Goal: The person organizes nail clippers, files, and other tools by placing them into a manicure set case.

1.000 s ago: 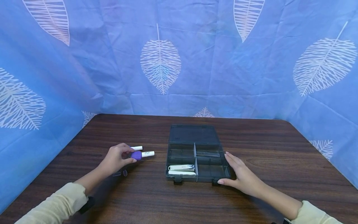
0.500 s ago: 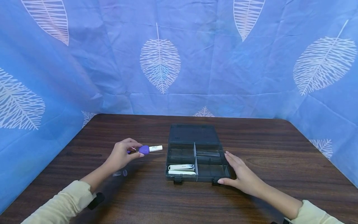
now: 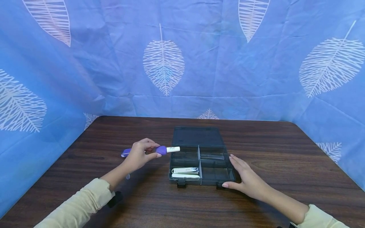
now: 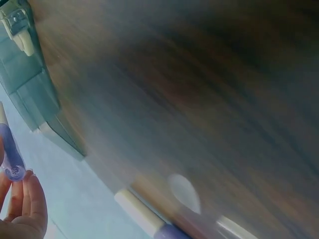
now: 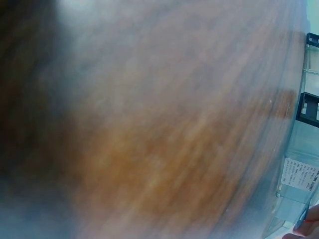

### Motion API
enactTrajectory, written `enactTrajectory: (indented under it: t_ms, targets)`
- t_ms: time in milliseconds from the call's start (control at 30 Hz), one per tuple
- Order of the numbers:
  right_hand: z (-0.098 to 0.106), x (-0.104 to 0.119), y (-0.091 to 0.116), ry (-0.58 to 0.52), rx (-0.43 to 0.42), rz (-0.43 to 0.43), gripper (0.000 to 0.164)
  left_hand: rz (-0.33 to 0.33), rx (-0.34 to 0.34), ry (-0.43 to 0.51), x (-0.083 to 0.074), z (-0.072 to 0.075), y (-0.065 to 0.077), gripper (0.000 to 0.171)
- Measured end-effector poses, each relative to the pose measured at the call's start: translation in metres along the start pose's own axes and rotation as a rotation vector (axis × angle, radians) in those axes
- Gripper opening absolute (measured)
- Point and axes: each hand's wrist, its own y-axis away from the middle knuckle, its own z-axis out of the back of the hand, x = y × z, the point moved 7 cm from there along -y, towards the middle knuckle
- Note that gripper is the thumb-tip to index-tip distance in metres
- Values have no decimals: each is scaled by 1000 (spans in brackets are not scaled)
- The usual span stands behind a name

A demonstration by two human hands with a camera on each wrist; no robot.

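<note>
My left hand (image 3: 154, 151) pinches a purple-and-white pen-like stick (image 3: 168, 149) and holds it in the air over the left rim of an open dark grey compartment box (image 3: 174, 158). In the left wrist view the stick (image 4: 11, 152) shows above my fingers (image 4: 25, 209). The near left compartment holds a white nail clipper (image 3: 185, 170), with a white strip just in front of it. My right hand (image 3: 238, 172) rests with straight fingers against the box's right side and holds nothing.
A second purple stick (image 3: 125, 153) lies on the wooden table (image 3: 256, 202), partly behind my left hand; it also shows blurred in the left wrist view (image 4: 149, 216). A small clear piece (image 3: 128, 176) lies nearby. The box lid (image 3: 196, 136) lies flat behind. Blue leaf-print cloth surrounds the table.
My left hand has lifted one stick off the table and carried it right, up to the box's left rim. The right hand and the box have stayed put.
</note>
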Motion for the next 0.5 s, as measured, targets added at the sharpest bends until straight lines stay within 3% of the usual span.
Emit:
enactTrajectory:
  t_ms: [233,500]
  targets:
    - [0,1,0,3,1,-4,96,20,51,34,-8,-20,-11,29]
    - [-1,1,1,0,-3,-2,96,-15,64,21,-20,-40,-25,27]
